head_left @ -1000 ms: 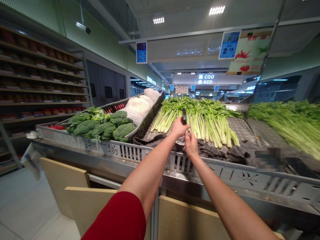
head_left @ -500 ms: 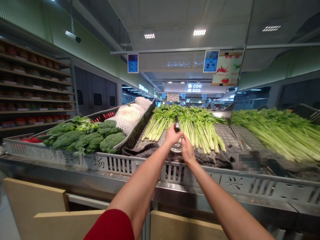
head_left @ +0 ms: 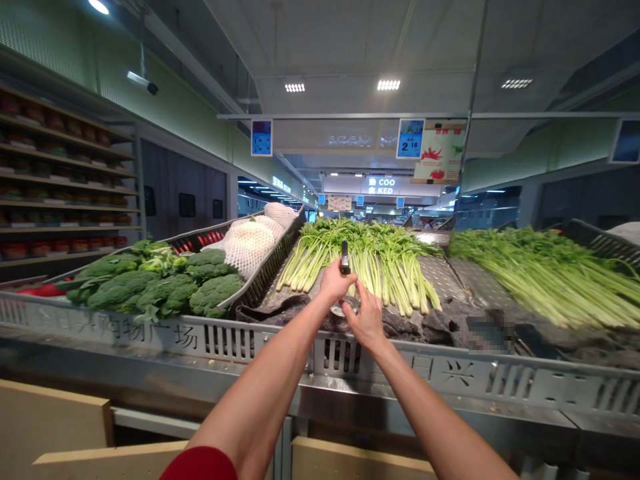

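My left hand (head_left: 338,279) is closed around a black-ended tool (head_left: 345,257) that resembles a hand-held tape dispenser. Its black end points up and away from me. A clear ring (head_left: 344,307), like a tape roll, shows just below that hand; the grip hides the rest. My right hand (head_left: 367,317) is beside it, thumb and forefinger apart and reaching around the ring's near side. Whether a strip of tape lies between them I cannot see. Behind both hands, celery stalks (head_left: 400,280) lie in a row, leaves away from me, touched by neither hand.
Broccoli heads (head_left: 165,290) and white net-wrapped produce (head_left: 250,243) fill a crate at left. Dark cloth (head_left: 405,327) is bunched along the front. A grey slotted rail (head_left: 240,343) edges the display. At right, a mirror (head_left: 550,200) reflects the celery.
My right thumb has parted from the forefinger and moved toward the clear ring. My left hand keeps its grip on the black-ended tool. The view has tilted slightly upward and turned right.
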Tool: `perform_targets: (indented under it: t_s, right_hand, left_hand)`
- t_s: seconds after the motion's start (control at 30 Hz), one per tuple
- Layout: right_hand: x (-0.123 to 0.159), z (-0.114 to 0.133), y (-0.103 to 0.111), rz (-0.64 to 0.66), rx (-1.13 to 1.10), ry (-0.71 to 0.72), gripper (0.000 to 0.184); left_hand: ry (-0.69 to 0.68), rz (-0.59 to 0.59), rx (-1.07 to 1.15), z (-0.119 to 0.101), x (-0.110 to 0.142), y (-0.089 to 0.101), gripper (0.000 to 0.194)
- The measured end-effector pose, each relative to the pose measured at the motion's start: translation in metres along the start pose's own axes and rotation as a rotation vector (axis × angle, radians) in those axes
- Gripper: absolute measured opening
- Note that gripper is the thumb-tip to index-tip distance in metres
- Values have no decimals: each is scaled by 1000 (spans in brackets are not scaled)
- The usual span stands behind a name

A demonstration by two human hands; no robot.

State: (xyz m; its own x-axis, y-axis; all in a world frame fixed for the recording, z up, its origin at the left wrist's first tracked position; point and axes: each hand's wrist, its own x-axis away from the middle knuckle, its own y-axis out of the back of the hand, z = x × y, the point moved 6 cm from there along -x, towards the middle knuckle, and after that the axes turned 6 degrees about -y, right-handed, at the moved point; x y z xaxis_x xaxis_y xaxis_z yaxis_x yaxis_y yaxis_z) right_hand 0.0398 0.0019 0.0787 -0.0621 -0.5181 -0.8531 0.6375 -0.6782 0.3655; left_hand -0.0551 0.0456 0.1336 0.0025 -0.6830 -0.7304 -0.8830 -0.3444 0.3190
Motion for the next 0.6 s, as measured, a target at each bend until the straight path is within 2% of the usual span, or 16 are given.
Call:
perform_targets:
  t_s: [0.4,0.6]
  right_hand:
    - [8,-6,8,-43,-45,-23,54]
    - [10,-12,23,-109,-28,-12,54]
  left_hand:
    - [23,20,-16,-9,8,-7,21]
    - [27,52,-35,-23,11,-19,22]
